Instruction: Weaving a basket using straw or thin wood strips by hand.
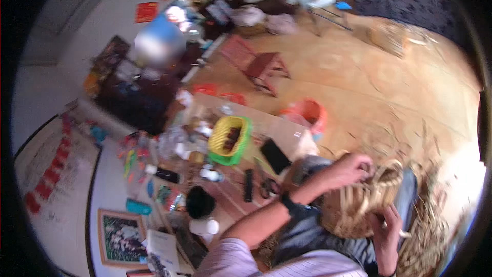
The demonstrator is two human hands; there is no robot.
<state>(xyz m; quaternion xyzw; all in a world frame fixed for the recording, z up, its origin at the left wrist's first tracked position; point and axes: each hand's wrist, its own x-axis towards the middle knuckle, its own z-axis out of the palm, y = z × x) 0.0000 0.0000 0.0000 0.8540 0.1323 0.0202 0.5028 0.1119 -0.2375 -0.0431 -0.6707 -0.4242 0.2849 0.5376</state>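
While left hand (353, 169) curls closed over basket (343, 211), right hand (387, 230) touching it, fingers parted

Light is strongest at the right edge, where a patch of floor (458, 187) burns out to white, while the wall (66, 36) at upper left stays grey and dim. Blur softens most of the frame, smearing the woven basket (346, 210) at lower right and the counter (233, 197) near the centre. Straight edges bow toward a black, rounded rim.
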